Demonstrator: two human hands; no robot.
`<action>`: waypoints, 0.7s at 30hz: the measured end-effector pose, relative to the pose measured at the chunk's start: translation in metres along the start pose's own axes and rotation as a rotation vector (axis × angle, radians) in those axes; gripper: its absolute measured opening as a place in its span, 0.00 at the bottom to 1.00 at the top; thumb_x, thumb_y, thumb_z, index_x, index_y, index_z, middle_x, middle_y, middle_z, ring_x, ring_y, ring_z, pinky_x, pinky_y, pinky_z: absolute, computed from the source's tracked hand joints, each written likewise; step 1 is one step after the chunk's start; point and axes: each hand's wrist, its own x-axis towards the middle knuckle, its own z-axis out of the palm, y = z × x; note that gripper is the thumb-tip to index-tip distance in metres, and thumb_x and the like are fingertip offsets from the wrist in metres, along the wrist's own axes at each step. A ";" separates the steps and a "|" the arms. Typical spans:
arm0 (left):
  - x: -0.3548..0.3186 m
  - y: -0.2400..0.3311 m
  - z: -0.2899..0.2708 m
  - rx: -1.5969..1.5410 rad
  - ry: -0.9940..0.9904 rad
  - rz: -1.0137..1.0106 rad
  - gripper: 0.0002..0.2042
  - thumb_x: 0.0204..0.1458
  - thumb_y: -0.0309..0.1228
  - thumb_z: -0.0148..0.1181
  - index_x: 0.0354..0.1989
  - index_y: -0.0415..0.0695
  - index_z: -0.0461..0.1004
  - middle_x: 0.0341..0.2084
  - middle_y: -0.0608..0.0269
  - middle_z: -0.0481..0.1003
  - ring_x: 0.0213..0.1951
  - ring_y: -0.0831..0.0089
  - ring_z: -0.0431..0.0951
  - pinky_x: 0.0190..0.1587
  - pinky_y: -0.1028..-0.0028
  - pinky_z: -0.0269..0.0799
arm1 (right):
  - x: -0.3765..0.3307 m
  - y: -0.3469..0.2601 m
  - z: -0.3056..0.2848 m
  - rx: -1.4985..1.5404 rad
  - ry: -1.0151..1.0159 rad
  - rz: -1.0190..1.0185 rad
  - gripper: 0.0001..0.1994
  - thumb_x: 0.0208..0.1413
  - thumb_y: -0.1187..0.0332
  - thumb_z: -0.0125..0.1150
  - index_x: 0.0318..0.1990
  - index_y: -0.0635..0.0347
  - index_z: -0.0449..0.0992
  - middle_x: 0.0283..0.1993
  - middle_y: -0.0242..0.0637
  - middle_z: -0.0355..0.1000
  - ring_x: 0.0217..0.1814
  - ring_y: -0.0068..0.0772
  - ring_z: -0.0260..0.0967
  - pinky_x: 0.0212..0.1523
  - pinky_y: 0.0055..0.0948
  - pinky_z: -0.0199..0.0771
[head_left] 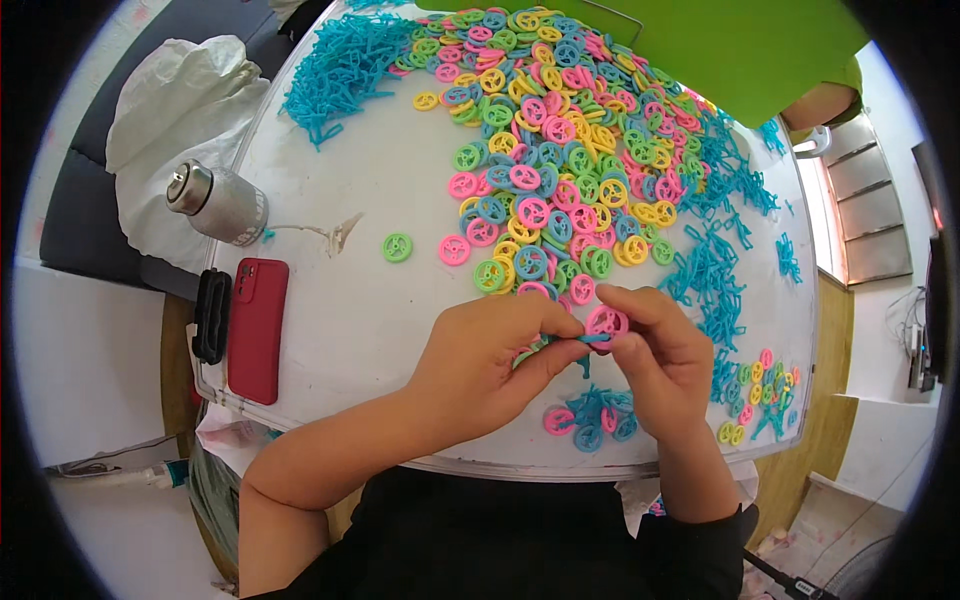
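Note:
Near the table's front edge, both of my hands meet over a small pink plastic wheel [608, 320]. My right hand [665, 360] pinches the wheel between thumb and fingers. From the other side, my left hand [495, 350] is closed with thumb and forefinger on a thin blue plastic piece [595, 339], whose end touches the wheel. How far the two are joined is hidden by the fingers. Below my hands lies a little cluster of blue pieces and wheels [597, 412]. A large heap of pink, yellow, green and blue wheels [560, 150] spreads just beyond my hands.
Blue plastic pieces lie piled at the far left [345, 70] and along the right [708, 285]. One green wheel [397, 248] sits apart. A metal flask [228, 205], a red phone [258, 330] and a black case [211, 315] line the left edge. Someone in green [730, 50] is opposite.

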 end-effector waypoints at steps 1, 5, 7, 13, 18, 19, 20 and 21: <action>0.001 0.001 -0.001 -0.002 0.000 0.003 0.09 0.48 0.21 0.70 0.37 0.42 0.79 0.29 0.60 0.80 0.34 0.71 0.81 0.36 0.73 0.74 | 0.001 0.002 -0.002 -0.089 -0.039 -0.138 0.16 0.58 0.75 0.64 0.54 0.65 0.75 0.38 0.32 0.73 0.36 0.21 0.69 0.39 0.21 0.71; 0.001 0.000 -0.003 -0.142 0.020 -0.001 0.08 0.50 0.20 0.69 0.37 0.39 0.79 0.31 0.59 0.81 0.35 0.74 0.82 0.38 0.76 0.75 | 0.004 -0.005 -0.011 -0.381 -0.155 -0.313 0.22 0.51 0.77 0.68 0.56 0.64 0.75 0.34 0.38 0.73 0.33 0.29 0.70 0.35 0.24 0.71; 0.000 -0.002 -0.003 -0.187 0.015 -0.004 0.08 0.49 0.20 0.69 0.37 0.39 0.79 0.31 0.58 0.81 0.35 0.74 0.82 0.38 0.76 0.76 | 0.007 -0.009 -0.012 -0.437 -0.170 -0.339 0.22 0.50 0.77 0.69 0.55 0.63 0.76 0.33 0.38 0.73 0.32 0.30 0.70 0.33 0.26 0.71; 0.002 -0.002 -0.006 -0.052 -0.033 -0.026 0.07 0.48 0.20 0.70 0.35 0.40 0.79 0.32 0.59 0.81 0.34 0.72 0.82 0.37 0.74 0.76 | 0.007 -0.013 -0.014 -0.690 -0.201 -0.444 0.22 0.49 0.78 0.70 0.53 0.65 0.77 0.36 0.35 0.73 0.32 0.25 0.69 0.30 0.25 0.68; 0.007 -0.004 -0.010 0.080 -0.075 0.256 0.08 0.44 0.23 0.72 0.33 0.44 0.79 0.31 0.61 0.81 0.33 0.64 0.82 0.35 0.70 0.76 | 0.002 -0.008 -0.019 -0.141 -0.237 -0.012 0.21 0.51 0.78 0.69 0.54 0.62 0.77 0.33 0.32 0.73 0.31 0.20 0.68 0.30 0.21 0.68; 0.007 -0.004 -0.010 0.080 -0.076 0.257 0.08 0.44 0.23 0.72 0.33 0.44 0.79 0.31 0.61 0.81 0.33 0.64 0.82 0.35 0.70 0.76 | 0.003 -0.007 -0.019 -0.131 -0.235 -0.028 0.20 0.52 0.79 0.68 0.55 0.63 0.77 0.34 0.31 0.73 0.31 0.17 0.68 0.31 0.20 0.67; 0.006 -0.005 -0.010 0.053 -0.069 0.228 0.09 0.44 0.22 0.72 0.33 0.45 0.79 0.31 0.62 0.81 0.33 0.64 0.82 0.35 0.70 0.76 | 0.003 -0.007 -0.019 -0.120 -0.233 -0.044 0.20 0.53 0.79 0.67 0.55 0.63 0.77 0.36 0.30 0.73 0.32 0.15 0.67 0.32 0.18 0.67; 0.006 -0.005 -0.010 0.026 -0.062 0.198 0.09 0.44 0.22 0.72 0.33 0.45 0.79 0.31 0.62 0.81 0.34 0.65 0.82 0.36 0.70 0.76 | 0.002 -0.008 -0.021 -0.121 -0.232 -0.044 0.20 0.53 0.79 0.67 0.55 0.63 0.77 0.36 0.30 0.73 0.32 0.15 0.67 0.32 0.18 0.67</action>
